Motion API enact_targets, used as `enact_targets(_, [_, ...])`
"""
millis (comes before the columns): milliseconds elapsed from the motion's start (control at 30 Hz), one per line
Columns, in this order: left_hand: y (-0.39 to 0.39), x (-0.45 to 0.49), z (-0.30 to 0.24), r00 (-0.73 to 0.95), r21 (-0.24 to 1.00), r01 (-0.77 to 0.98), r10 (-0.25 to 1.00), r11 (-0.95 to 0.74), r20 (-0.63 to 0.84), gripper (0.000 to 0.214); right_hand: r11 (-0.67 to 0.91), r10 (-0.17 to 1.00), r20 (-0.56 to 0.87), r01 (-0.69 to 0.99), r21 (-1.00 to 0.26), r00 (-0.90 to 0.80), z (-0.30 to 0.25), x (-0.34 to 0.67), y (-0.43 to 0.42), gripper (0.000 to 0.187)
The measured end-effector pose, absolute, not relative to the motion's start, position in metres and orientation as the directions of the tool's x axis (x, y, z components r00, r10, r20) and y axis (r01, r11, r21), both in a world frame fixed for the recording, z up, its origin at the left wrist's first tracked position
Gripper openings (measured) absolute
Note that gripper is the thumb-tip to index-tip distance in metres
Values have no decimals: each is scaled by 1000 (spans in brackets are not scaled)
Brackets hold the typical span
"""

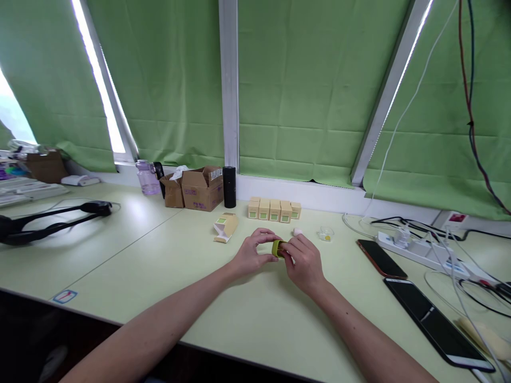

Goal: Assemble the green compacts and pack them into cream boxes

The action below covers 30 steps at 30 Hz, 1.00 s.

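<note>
Both my hands meet over the middle of the pale green table (pixel 247 314). My left hand (pixel 253 254) and my right hand (pixel 305 261) are each closed around a small olive-green jar (pixel 278 248) held between them, just above the tabletop. An opened small beige box (pixel 225 226) lies on its side to the left of my hands. A row of several small beige boxes with green labels (pixel 273 209) stands behind them. A small white piece (pixel 297 232) and a small clear dish (pixel 326 233) sit just beyond my right hand.
Two open cardboard boxes (pixel 197 188), a black cylinder (pixel 229 186) and a purple bottle (pixel 147 177) stand at the back left. Two phones (pixel 381 258) (pixel 433 322), a power strip (pixel 419 247) and cables lie on the right. A black headset (pixel 51 219) rests far left.
</note>
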<state>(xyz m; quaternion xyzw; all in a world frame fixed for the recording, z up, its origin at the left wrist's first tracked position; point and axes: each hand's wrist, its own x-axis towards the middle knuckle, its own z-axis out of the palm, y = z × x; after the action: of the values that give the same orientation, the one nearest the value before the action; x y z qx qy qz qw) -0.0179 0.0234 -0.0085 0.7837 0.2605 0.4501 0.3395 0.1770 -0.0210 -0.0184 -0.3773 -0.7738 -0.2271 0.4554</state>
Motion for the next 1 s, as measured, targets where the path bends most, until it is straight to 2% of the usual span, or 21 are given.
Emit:
enact_targets(200, [25,-19,-7,455,779,112,729,-617,512,47,630,379,870,777,6,-314,-17,180,-21,16])
enact_targets(367, [28,-23,-7,433,748,125,714,-652,550,48,681,365,869,733,-5,-333,-16,185,-22,30])
enact_targets(600, [31,-24,-10,414,633,211,654,-745,633,50,659,482,822,743,-112,-304,-21,181,-24,60])
enact_targets(700, [28,-22,-9,439,612,197,627,-766,644,55,672,530,797,717,-185,-290,-27,178,-21,61])
enact_targets(800, [25,-22,-7,427,631,174,635,-756,643,65,691,559,803,653,-311,-209,-30,177,-19,57])
enact_targets(867, [23,-22,-5,409,654,158,652,-740,639,56,706,568,811,592,-389,-143,-30,176,-18,53])
enact_targets(1000, [25,-22,-6,337,700,189,715,-688,612,17,711,586,808,516,-478,-60,-29,175,-18,42])
